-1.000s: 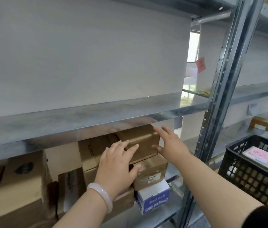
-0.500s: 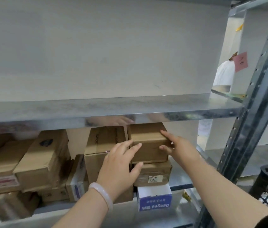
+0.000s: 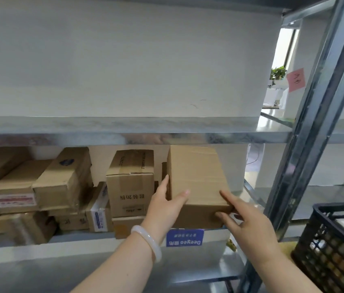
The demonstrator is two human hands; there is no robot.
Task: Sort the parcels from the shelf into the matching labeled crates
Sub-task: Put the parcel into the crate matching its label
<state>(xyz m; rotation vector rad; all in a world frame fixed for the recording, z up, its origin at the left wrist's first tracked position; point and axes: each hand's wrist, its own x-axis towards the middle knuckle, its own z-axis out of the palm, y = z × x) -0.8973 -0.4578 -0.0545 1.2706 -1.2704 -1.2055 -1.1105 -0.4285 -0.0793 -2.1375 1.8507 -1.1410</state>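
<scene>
Head view of the lower bay of a metal shelf [image 3: 124, 127]. A plain cardboard parcel [image 3: 196, 180] sits at the right end of the row of parcels, directly above a white and blue box [image 3: 184, 240]. Whether it rests on that box or is raised clear of it cannot be told.

The left hand [image 3: 164, 210] takes the parcel's near left corner. Its fingers [image 3: 166, 182] lie straight and close together along the left side face, and its thumb [image 3: 184, 194] is spread apart from them across the top face, so the corner is pinched between thumb and fingers. A pale bangle [image 3: 147, 242] circles this wrist.

The right hand [image 3: 251, 227] takes the near right corner. Its index finger [image 3: 227, 197] is stretched over the top face and its thumb [image 3: 221, 215] presses the front face; the remaining fingers are hidden behind the hand.

To the left, a taped carton with printed text [image 3: 131, 178] stands just beside the held parcel, with further brown cartons [image 3: 61, 180] stacked beyond it. A black slotted crate [image 3: 331, 250] stands at lower right, beyond the shelf upright [image 3: 314, 123]. A pink note [image 3: 296, 79] is stuck by that upright.
</scene>
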